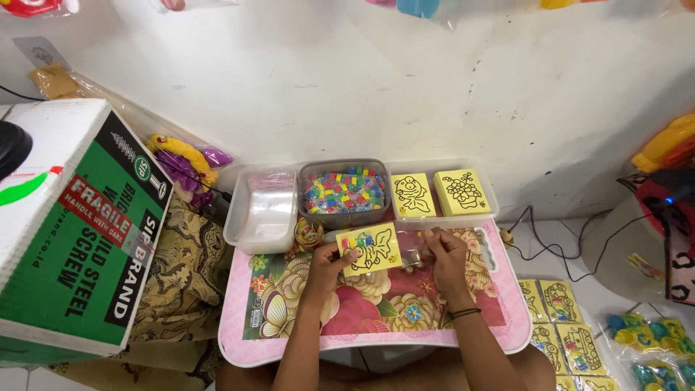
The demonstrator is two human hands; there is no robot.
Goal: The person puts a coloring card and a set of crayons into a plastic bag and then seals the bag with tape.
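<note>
The yellow card (pixel 370 249), printed with a black outline drawing, sits pinched at its left edge in my left fingers (pixel 342 256), which close on it. It is tilted, its long axis rising toward the right, picture side up. My right fingers (pixel 433 245) curl shut on a clear plastic sleeve (pixel 413 255) just beside the card's right edge. I judge a steady, level card matters most. Beyond my fingertips stands the tub of coloured pieces (pixel 344 192) on the flowered worktop (pixel 376 304).
</note>
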